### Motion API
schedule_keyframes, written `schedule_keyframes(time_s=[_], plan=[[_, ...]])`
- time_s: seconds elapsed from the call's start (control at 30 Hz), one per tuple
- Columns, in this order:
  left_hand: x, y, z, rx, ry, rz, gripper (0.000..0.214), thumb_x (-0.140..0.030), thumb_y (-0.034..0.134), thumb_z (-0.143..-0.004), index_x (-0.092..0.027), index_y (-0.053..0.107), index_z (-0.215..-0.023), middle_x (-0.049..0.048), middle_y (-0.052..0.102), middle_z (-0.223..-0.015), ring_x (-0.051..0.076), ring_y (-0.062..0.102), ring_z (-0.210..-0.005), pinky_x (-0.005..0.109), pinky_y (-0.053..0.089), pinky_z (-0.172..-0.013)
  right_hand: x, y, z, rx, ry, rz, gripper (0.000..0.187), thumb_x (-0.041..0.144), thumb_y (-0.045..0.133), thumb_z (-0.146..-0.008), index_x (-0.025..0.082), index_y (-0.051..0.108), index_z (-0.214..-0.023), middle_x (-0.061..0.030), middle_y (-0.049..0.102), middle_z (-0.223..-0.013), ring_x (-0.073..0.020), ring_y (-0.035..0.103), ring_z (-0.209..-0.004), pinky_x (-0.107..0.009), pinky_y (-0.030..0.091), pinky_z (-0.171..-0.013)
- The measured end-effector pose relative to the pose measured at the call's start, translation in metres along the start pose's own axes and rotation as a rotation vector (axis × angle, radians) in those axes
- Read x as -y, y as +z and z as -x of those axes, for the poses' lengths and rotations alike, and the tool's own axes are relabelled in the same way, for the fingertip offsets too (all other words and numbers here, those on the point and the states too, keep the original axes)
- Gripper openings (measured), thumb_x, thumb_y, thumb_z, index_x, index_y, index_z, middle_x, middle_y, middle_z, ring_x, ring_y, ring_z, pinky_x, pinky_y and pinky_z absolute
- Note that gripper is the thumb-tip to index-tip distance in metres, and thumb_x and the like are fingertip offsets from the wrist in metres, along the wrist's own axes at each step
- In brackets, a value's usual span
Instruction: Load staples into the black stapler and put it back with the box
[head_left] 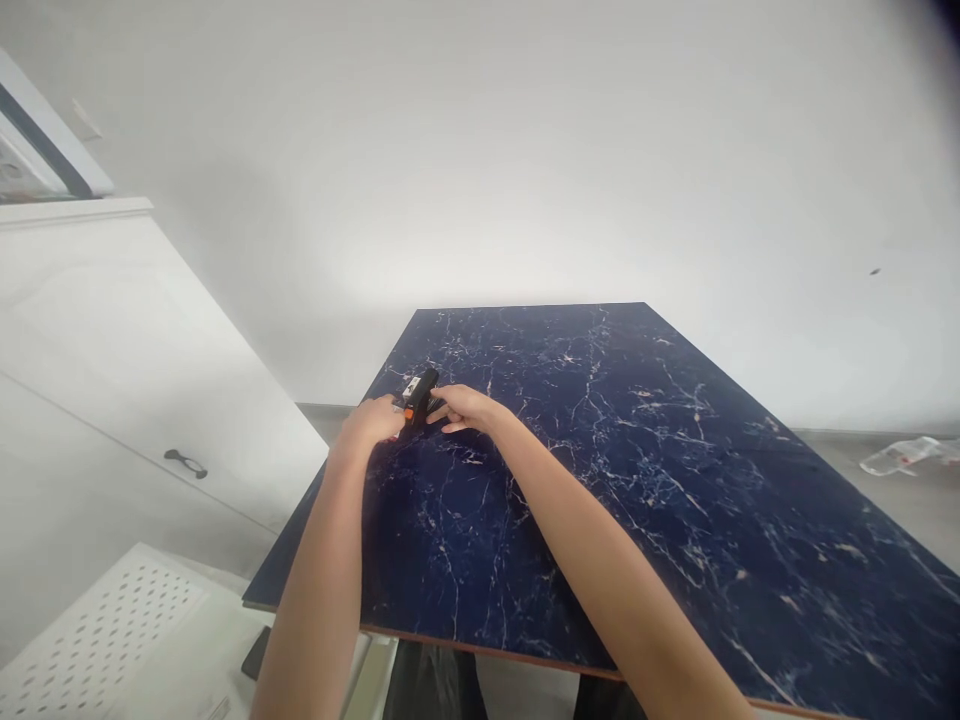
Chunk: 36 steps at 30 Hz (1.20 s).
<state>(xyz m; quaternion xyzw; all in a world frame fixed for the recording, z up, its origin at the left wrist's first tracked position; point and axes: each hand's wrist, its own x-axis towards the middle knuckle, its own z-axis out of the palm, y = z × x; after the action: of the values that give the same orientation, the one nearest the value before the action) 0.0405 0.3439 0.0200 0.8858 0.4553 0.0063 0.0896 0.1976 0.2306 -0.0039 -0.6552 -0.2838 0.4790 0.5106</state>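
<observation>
A small black device [421,397] with an orange part and a white label lies near the left side of the dark blue marble-patterned table [555,480]. My left hand [373,420] grips it from the left, with the fingers curled around its near end and partly hidden. From the right, my right hand [461,405] reaches in with its fingertips on the device's side. Its lower fingers are slightly bent and curl beneath. The exact kind of device is too small to make out, and my fingers cover part of it.
A white cabinet [135,340] with a dark handle [186,464] stands close on the left. Below it is a white perforated panel [105,630]. A pale wall [525,160] rises behind the table. Clear plastic packaging [904,456] lies on the floor at right.
</observation>
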Motion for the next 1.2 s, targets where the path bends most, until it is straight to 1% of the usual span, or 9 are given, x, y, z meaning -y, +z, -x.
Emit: schedule_keyframes(time_s=[0.1, 0.27, 0.5, 0.6, 0.67, 0.8, 0.9, 1.07, 1.2], plan=[[0.012, 0.002, -0.004, 0.008, 0.014, 0.005, 0.038, -0.031, 0.066, -0.079, -0.026, 0.067, -0.117, 0.0119, 0.073, -0.11, 0.034, 0.069, -0.103, 0.036, 0.051, -0.078, -0.005, -0.002, -0.01, -0.07, -0.015, 0.0, 0.025, 0.036, 0.064, -0.089, 0.015, 0.064, -0.103, -0.0122, 0.073, -0.084, -0.0154, 0.057, -0.059, -0.026, 0.05, -0.054], [0.012, 0.005, -0.008, -0.13, -0.015, 0.082, 0.04, -0.032, 0.073, -0.077, -0.023, 0.066, -0.116, 0.0104, 0.073, -0.107, 0.031, 0.07, -0.101, 0.033, 0.052, -0.081, -0.01, -0.006, -0.018, -0.161, -0.052, -0.043, 0.027, 0.039, 0.059, -0.092, 0.018, 0.063, -0.107, -0.0136, 0.068, -0.11, -0.0152, 0.06, -0.071, -0.025, 0.052, -0.06], [0.001, 0.02, -0.012, -0.313, 0.036, 0.109, 0.032, -0.031, 0.068, -0.082, -0.022, 0.069, -0.113, 0.0119, 0.07, -0.114, 0.03, 0.066, -0.108, 0.034, 0.05, -0.09, -0.014, 0.0, -0.017, -0.103, -0.084, -0.078, 0.021, 0.035, 0.058, -0.092, 0.016, 0.063, -0.098, -0.0126, 0.068, -0.105, -0.0152, 0.062, -0.073, -0.026, 0.055, -0.067], [0.001, 0.019, -0.013, -0.244, 0.09, 0.21, 0.032, -0.034, 0.054, -0.093, -0.023, 0.066, -0.12, 0.008, 0.073, -0.113, 0.026, 0.067, -0.109, 0.033, 0.049, -0.093, -0.014, -0.001, -0.018, -0.095, -0.091, -0.084, 0.018, 0.033, 0.058, -0.092, 0.016, 0.063, -0.096, -0.0123, 0.068, -0.103, -0.0147, 0.062, -0.071, -0.026, 0.055, -0.068], [0.005, 0.016, -0.013, -0.156, 0.105, 0.251, 0.036, -0.03, 0.05, -0.094, -0.024, 0.063, -0.127, 0.0056, 0.072, -0.119, 0.023, 0.068, -0.108, 0.03, 0.05, -0.091, -0.014, -0.002, -0.017, -0.089, -0.095, -0.089, 0.017, 0.032, 0.058, -0.091, 0.016, 0.063, -0.094, -0.0121, 0.068, -0.101, -0.014, 0.061, -0.07, -0.026, 0.055, -0.068], [0.013, 0.01, -0.012, -0.055, 0.153, 0.241, 0.061, -0.015, 0.06, -0.081, -0.024, 0.053, -0.141, 0.0051, 0.063, -0.137, 0.023, 0.063, -0.12, 0.026, 0.049, -0.092, -0.013, -0.004, -0.015, -0.077, -0.104, -0.101, 0.016, 0.031, 0.059, -0.09, 0.016, 0.064, -0.092, -0.011, 0.069, -0.1, -0.0139, 0.061, -0.073, -0.025, 0.055, -0.07], [0.013, 0.009, -0.008, -0.084, 0.168, 0.178, 0.073, -0.008, 0.063, -0.073, -0.025, 0.052, -0.144, 0.0063, 0.06, -0.141, 0.027, 0.057, -0.128, 0.029, 0.046, -0.099, -0.012, -0.006, -0.015, -0.083, -0.107, -0.101, 0.015, 0.031, 0.06, -0.09, 0.017, 0.064, -0.092, -0.0106, 0.07, -0.1, -0.016, 0.064, -0.082, -0.024, 0.055, -0.072], [0.007, 0.006, -0.002, -0.231, 0.107, 0.036, 0.056, -0.006, 0.062, -0.073, -0.029, 0.069, -0.123, 0.0061, 0.071, -0.122, 0.03, 0.065, -0.113, 0.032, 0.05, -0.09, -0.012, -0.006, -0.016, -0.075, -0.099, -0.092, 0.015, 0.031, 0.062, -0.089, 0.017, 0.065, -0.092, -0.0112, 0.07, -0.102, -0.0175, 0.065, -0.084, -0.024, 0.055, -0.072], [0.003, 0.008, -0.005, -0.204, 0.08, 0.116, 0.036, -0.016, 0.055, -0.086, -0.029, 0.073, -0.115, 0.0057, 0.072, -0.119, 0.028, 0.067, -0.108, 0.031, 0.049, -0.087, -0.011, -0.005, -0.016, -0.058, -0.098, -0.082, 0.015, 0.03, 0.06, -0.09, 0.015, 0.066, -0.092, -0.0118, 0.07, -0.101, -0.0157, 0.063, -0.075, -0.027, 0.056, -0.071]])
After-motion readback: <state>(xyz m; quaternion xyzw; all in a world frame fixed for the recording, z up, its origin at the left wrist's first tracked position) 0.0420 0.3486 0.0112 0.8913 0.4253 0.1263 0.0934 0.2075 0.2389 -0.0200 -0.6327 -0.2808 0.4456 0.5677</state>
